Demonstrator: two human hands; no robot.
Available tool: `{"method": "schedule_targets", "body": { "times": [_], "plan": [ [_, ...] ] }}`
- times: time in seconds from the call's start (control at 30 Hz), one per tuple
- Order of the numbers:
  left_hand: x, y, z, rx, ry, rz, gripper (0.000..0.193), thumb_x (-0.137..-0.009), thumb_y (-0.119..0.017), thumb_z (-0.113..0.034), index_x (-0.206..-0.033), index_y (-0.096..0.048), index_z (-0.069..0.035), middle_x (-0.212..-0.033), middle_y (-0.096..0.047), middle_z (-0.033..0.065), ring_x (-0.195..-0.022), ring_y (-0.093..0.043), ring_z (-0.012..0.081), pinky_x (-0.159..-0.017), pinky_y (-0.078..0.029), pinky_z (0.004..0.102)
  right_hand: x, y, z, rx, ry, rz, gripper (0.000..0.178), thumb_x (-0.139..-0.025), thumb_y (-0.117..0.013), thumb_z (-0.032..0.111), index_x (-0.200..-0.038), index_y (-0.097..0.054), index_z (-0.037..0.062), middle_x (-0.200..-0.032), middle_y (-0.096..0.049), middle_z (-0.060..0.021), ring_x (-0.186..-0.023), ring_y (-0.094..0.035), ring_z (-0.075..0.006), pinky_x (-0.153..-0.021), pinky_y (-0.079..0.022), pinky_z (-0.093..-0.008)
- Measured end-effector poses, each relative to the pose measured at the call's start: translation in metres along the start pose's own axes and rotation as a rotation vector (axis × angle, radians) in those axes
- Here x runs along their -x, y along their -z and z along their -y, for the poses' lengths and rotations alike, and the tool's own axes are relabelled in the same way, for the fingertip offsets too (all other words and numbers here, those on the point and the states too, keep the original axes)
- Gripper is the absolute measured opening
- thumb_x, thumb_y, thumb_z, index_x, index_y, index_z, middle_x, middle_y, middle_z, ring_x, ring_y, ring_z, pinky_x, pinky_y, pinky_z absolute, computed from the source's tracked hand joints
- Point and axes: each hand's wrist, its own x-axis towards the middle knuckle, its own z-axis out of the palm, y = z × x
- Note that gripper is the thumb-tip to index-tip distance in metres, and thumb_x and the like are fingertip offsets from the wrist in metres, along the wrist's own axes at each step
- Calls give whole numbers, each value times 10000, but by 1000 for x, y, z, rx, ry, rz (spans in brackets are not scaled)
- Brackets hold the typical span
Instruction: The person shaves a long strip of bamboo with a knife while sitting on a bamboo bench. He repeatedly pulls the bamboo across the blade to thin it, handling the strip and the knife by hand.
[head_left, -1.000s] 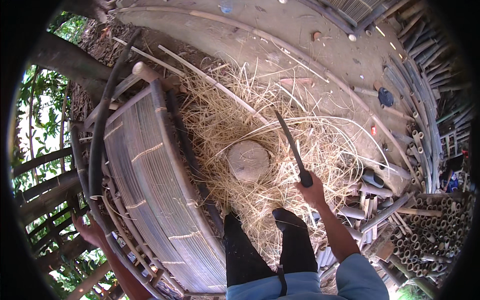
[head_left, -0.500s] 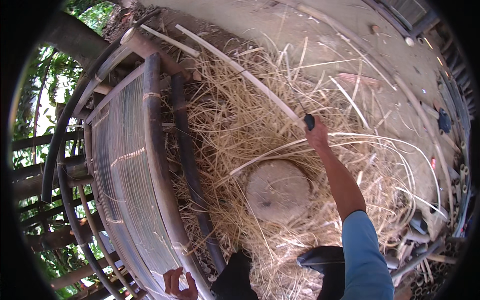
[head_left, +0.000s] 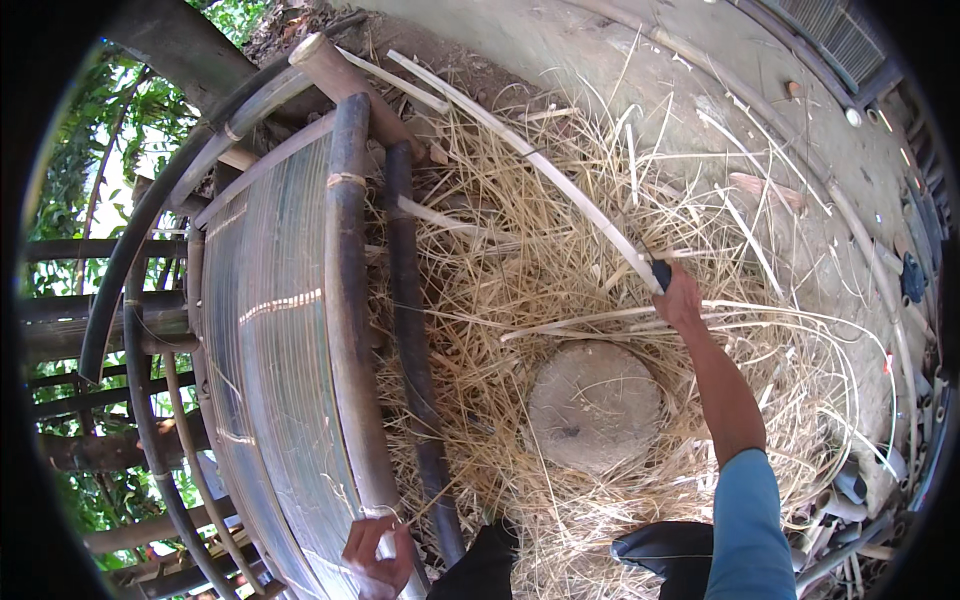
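My right hand [head_left: 682, 300], arm stretched forward, is closed round the dark handle of a knife [head_left: 661, 274]; its thin blade hardly shows against the straw-coloured strips. A long pale bamboo strip [head_left: 545, 172] runs from the far bamboo frame to this hand, its near end touching or beside the handle; whether the fingers also grip it I cannot tell. My left hand [head_left: 380, 556] is low at the near end of a slatted bamboo bench [head_left: 285, 345], beside its round front rail [head_left: 350, 300]. Its fingers are curled toward the thumb, slightly blurred; anything between them is hidden.
A round wooden chopping block [head_left: 595, 408] stands in front of my feet amid a thick heap of bamboo shavings [head_left: 470, 300]. Long thin strips [head_left: 800, 312] curve away right of my arm. A dark pole [head_left: 410, 300] runs beside the bench. Bamboo pieces [head_left: 850, 530] lie at the lower right.
The view has shifted, so the scene sits further right. The bamboo strip now bows more, its near end still at my right hand. My left fingers have curled closer to the thumb.
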Motion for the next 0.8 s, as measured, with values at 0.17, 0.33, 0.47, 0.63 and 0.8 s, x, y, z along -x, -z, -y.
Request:
{"method": "schedule_targets", "body": {
  "times": [0.17,0.33,0.47,0.63,0.8],
  "plan": [
    [-93,-61,-33,267,-39,18,168,-820,-781,-56,-962,-718,6,-903,-736,125,-740,-683,169,-683,-548,315,48,50,25,-38,34,-1,550,-668,-832,64,-1151,-580,-9,-970,-688,-254,-908,-687,-438,-810,-545,-500],
    [-230,-133,-101,535,32,-6,678,-877,-791,-320,-1384,-481,7,-1129,-658,193,-1006,-664,245,-831,-561,357,95,81,22,-75,121,-156,557,-650,-854,92,-1138,-596,14,-957,-687,-231,-875,-681,-426,-780,-546,-492],
    [-299,-129,-172,782,310,80,1041,-809,-819,-494,-1492,-278,76,-1247,-530,325,-1048,-629,375,-845,-554,521,127,112,27,-147,76,-273,540,-670,-861,108,-1141,-608,31,-970,-685,-207,-856,-673,-422,-754,-539,-480],
    [-304,-113,-232,1232,291,-29,707,-955,-667,-460,-1319,-416,92,-1020,-649,232,-946,-683,291,-706,-605,434,175,134,44,-192,148,-357,495,-687,-842,85,-1114,-595,33,-968,-637,-207,-869,-640,-436,-750,-519,-505],
    [-281,-56,-251,1745,416,240,598,-1089,-347,-484,-1298,-566,32,-807,-636,93,-819,-663,216,-772,-573,414,222,163,31,-544,83,-285,414,-748,-813,64,-1095,-595,9,-925,-615,-193,-838,-605,-400,-768,-497,-449]
  ]
}}
